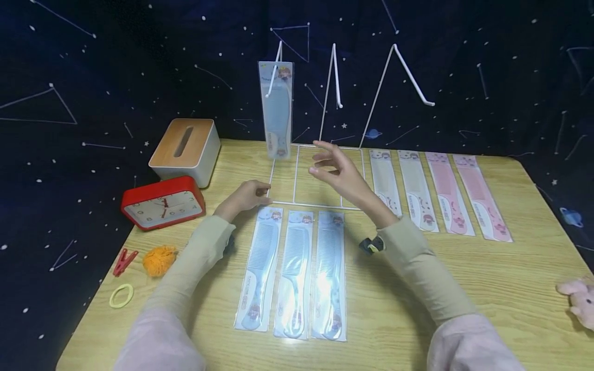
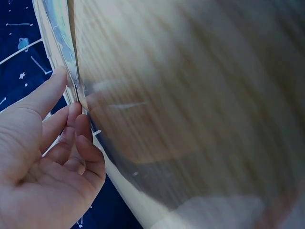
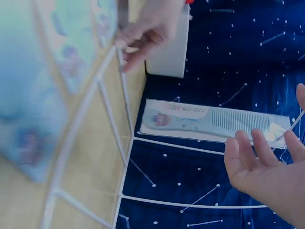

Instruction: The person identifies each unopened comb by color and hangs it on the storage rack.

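In the head view, a blue packaged comb [image 1: 277, 111] hangs upright from the left hook of a white wire rack [image 1: 317, 205]. My left hand [image 1: 246, 198] grips the front left corner of the rack's base, thumb and curled fingers at the wire. Over the base, my right hand [image 1: 341, 172] hovers with loosely bent, parted fingers and holds nothing. The right wrist view shows its fingers near the hanging comb. Three more blue packaged combs, left [image 1: 261, 268], middle [image 1: 294, 273] and right [image 1: 329, 273], lie side by side before the rack.
Two cream packaged combs [image 1: 417, 190] and two pink ones [image 1: 450, 193] lie right of the rack. At left are a tissue box [image 1: 185, 149], red clock [image 1: 163, 203], orange yarn ball [image 1: 160, 260], red clip [image 1: 124, 263] and yellow ring [image 1: 121, 296]. A pink toy [image 1: 580, 301] lies far right.
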The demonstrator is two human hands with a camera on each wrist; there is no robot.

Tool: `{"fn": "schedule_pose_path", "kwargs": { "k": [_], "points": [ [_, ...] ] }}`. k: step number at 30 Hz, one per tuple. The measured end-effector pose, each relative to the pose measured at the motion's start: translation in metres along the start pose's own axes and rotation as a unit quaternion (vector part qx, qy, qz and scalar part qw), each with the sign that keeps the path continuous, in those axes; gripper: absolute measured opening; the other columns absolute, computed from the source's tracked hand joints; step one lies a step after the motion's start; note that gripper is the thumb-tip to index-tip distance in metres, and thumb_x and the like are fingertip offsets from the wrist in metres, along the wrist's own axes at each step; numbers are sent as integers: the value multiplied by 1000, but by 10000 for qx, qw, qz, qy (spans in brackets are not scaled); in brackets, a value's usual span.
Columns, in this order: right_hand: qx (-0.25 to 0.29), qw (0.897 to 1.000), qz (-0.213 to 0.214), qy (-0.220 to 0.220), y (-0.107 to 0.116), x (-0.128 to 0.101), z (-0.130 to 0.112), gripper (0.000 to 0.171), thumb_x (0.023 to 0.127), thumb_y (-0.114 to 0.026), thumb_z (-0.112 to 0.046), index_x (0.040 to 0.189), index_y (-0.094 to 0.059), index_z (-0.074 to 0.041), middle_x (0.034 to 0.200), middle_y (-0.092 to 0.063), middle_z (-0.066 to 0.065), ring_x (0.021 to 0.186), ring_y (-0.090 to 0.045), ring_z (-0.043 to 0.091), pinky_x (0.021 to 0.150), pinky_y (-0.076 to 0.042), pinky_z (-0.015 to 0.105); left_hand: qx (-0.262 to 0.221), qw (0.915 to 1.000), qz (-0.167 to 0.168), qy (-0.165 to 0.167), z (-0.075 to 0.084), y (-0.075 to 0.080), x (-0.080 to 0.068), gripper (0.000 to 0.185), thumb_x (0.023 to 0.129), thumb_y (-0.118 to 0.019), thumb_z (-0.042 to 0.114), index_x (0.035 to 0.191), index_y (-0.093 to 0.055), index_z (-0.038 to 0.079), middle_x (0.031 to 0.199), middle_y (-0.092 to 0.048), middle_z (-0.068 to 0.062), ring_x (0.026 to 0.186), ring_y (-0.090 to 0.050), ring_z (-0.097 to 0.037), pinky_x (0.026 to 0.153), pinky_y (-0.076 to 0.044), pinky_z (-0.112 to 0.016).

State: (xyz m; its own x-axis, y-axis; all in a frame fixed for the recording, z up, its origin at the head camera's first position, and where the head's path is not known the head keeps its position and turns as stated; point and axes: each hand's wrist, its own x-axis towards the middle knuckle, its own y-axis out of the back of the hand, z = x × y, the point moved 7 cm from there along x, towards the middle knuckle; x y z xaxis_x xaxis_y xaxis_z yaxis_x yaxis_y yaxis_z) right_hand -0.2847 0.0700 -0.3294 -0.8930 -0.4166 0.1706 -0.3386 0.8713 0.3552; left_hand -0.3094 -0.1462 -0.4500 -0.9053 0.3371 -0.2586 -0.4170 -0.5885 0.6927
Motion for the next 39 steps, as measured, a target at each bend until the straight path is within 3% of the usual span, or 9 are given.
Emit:
{"fn": "schedule_pose_path", "kwargs": {
  "k": [8, 15, 18, 24, 29, 35, 39],
  "points": [
    [-588, 9948, -229, -797, -9, -68, 36, 62, 91, -64, -26, 145, -35, -18, 128, -50, 17, 116, -48, 35, 97, -43, 47, -26, 10000, 13, -78, 1, -1, 0, 55, 91, -64, 16, 138, -43, -3, 135, -50, -21, 125, -47, -34, 106, -37, -42],
    [-947, 9887, -485, -1055, -23, -122, 63, 65, 89, -68, -26, 143, -36, -9, 128, -47, 24, 115, -50, 39, 95, -45, 50, -80, 9999, 35, -63, 0, -4, 2, 55, 91, -65, 16, 138, -44, -2, 125, -55, -17, 115, -50, -28, 105, -38, -40],
    [-1404, 9818, -565, -1149, -29, -138, 69, 67, 87, -69, -31, 142, -39, -9, 130, -44, 25, 115, -47, 40, 93, -44, 54, -70, 9999, 81, -110, 0, -2, 1, 55, 90, -65, 15, 138, -45, -3, 120, -57, -16, 110, -51, -27, 104, -39, -40],
    [-2634, 9491, -1097, -1336, -48, -151, 72, 74, 81, -70, -48, 141, -43, -14, 145, -23, 37, 128, -27, 52, 97, -29, 70, -109, 9998, 155, -101, -2, -1, 2, 55, 89, -66, 16, 137, -46, -2, 113, -58, -13, 106, -51, -25, 103, -39, -40],
    [-3148, 9282, -1344, -1458, -58, -151, 68, 83, 73, -74, -53, 141, -45, -14, 145, -14, 42, 129, -23, 56, 100, -25, 69, -202, 9996, 187, -109, -5, -2, 4, 55, 89, -67, 16, 137, -47, -1, 115, -59, -14, 109, -51, -26, 105, -38, -40],
    [-3138, 9259, -1251, -1688, -56, -154, 68, 86, 70, -81, -41, 141, -44, -10, 145, -14, 42, 130, -19, 57, 99, -25, 70, -335, 9992, 206, -64, -8, -2, 5, 55, 89, -68, 18, 137, -48, 0, 111, -58, -12, 105, -51, -25, 102, -40, -40],
    [-2945, 9295, -1072, -1946, -51, -156, 69, 88, 66, -84, -30, 141, -43, -7, 145, -13, 41, 128, -21, 56, 92, -36, 69, -416, 9988, 255, -41, -10, 0, 5, 54, 88, -68, 17, 136, -49, 1, 109, -58, -11, 103, -52, -24, 98, -42, -39]
  ]
}}
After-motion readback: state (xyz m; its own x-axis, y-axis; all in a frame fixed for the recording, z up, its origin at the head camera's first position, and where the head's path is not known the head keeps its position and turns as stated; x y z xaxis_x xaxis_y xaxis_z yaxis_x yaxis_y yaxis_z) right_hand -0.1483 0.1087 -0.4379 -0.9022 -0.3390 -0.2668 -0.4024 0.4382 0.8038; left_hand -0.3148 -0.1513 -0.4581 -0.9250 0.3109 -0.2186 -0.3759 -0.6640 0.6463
